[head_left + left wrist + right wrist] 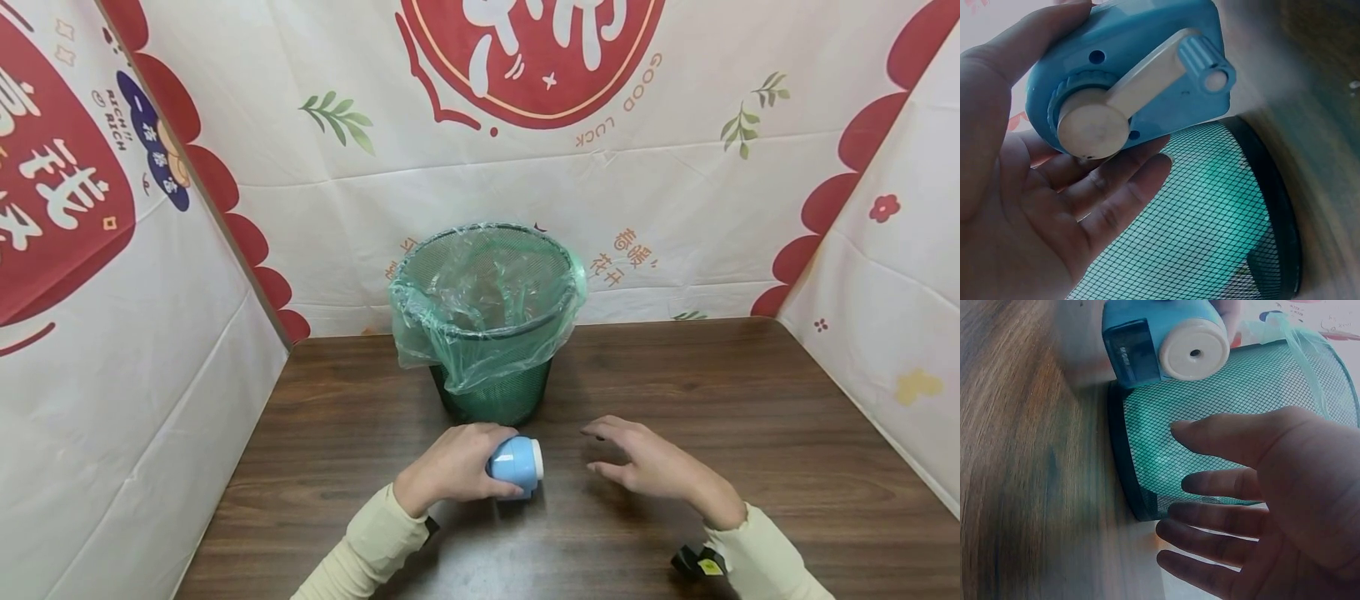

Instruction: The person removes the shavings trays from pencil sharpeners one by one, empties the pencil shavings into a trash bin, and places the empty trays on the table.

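Note:
A light blue crank pencil sharpener (515, 463) is gripped in my left hand (463, 463), thumb on the near side and fingers over the far side. Its white hand crank (1150, 74) with a blue knob shows in the left wrist view. The right wrist view shows its round white front (1195, 350) with a pencil hole, and a dark see-through shavings drawer (1130, 352) beside it. My right hand (651, 463) is held apart to the right of the sharpener, fingers spread and nothing in them.
Just beyond the hands stands a green mesh wastebasket (495, 392), lined with a thin green plastic bag (480, 358) folded over its rim. The brown wooden table (675, 375) is walled by printed white cloth (360, 225) at the back and sides.

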`<state>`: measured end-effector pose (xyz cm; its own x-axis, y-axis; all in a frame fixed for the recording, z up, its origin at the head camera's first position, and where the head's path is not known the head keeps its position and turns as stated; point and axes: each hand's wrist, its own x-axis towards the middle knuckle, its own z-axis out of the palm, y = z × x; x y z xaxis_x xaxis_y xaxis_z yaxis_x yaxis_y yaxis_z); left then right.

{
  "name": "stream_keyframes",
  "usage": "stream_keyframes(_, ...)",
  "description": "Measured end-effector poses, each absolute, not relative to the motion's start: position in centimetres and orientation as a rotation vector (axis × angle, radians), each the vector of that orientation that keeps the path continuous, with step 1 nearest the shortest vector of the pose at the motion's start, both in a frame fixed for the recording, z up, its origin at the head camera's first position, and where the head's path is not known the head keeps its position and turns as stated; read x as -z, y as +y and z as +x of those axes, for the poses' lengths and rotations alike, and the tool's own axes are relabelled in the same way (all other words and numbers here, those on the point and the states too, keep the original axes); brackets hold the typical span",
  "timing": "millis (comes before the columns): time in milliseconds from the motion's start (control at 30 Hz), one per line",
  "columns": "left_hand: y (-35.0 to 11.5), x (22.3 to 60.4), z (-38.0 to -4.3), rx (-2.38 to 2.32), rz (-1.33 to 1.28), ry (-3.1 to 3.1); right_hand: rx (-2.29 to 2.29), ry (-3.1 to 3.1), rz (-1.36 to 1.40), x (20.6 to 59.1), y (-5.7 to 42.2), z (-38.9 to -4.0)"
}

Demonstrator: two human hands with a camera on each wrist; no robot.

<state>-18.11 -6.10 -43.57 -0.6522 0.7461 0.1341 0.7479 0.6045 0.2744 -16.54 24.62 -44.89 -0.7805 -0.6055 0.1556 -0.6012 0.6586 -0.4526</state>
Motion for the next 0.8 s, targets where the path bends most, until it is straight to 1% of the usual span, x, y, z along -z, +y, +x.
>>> stream_keyframes(800, -6.1, 41.3, -18.0, 0.538, -1.318, -2.804, 0.819, 2.8, -1.112, 44.3, 23.1, -15.7)
